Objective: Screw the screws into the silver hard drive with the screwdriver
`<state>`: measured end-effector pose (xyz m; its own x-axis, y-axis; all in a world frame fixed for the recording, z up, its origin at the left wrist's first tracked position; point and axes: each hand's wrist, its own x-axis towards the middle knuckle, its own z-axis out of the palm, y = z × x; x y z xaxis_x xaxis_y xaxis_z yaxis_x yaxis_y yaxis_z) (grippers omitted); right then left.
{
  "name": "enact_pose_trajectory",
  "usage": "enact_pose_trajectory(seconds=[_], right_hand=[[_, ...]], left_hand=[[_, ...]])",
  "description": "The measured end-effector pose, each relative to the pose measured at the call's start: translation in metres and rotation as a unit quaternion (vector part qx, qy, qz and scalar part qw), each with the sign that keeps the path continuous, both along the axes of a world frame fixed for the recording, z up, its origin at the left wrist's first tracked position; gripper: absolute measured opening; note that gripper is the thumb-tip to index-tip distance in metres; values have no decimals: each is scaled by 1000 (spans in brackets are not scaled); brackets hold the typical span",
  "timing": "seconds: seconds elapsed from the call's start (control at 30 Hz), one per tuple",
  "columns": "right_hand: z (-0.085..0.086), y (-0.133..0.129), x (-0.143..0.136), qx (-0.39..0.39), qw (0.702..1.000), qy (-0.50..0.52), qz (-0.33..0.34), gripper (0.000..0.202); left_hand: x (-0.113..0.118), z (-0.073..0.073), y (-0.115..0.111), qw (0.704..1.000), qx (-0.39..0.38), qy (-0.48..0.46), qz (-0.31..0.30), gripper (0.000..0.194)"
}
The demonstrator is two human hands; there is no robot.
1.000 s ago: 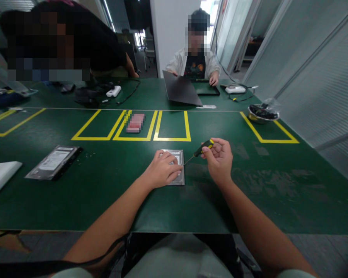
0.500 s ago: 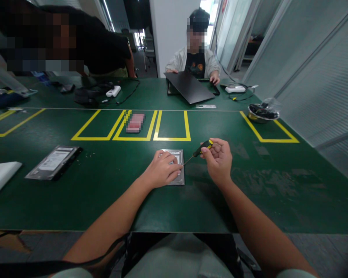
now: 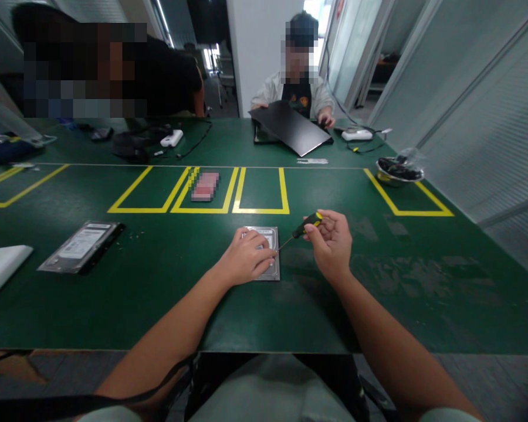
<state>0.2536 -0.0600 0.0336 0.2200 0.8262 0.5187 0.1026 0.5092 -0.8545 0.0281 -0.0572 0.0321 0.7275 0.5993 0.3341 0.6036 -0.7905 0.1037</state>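
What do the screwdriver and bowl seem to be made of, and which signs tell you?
Screwdriver: handle probably matte plastic or rubber, dull black with yellow patches; shaft likely bare metal, thin, straight and greyish.
Bowl: probably smooth metal, from its silvery, shiny wall, though coated plastic is possible.

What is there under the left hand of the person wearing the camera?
Under the left hand lies a silver hard drive with a label, its upper and right edges visible. The fingers cover much of its top, so details there stay unseen.

Grey-green top (image 3: 264,390) with short sleeves (image 3: 449,415), black trousers (image 3: 209,375), black strap (image 3: 158,384).
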Motion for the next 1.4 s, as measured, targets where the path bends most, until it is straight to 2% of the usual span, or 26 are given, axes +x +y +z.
enact_pose_trajectory(seconds=[0.3,0.47,0.8,1.2,1.4], right_hand=[[-2,1,1,17,999,-49,1,37],[0,4,1,12,993,-120,1,38],[23,8,2,70,960,-271,32,36],[46,2,-2,122,927,-352,48,31],[56,0,-8,138,914,-379,46,26]], left_hand=[[0,2,-1,1000,-5,-8,0,25],[0,2,-1,1000,-2,-13,-3,25],[0,1,-1,1000,-3,-7,-5,27],[-1,3,-1,1000,0,-20,5,25],[-2,3,0,999,29,-29,20,26]])
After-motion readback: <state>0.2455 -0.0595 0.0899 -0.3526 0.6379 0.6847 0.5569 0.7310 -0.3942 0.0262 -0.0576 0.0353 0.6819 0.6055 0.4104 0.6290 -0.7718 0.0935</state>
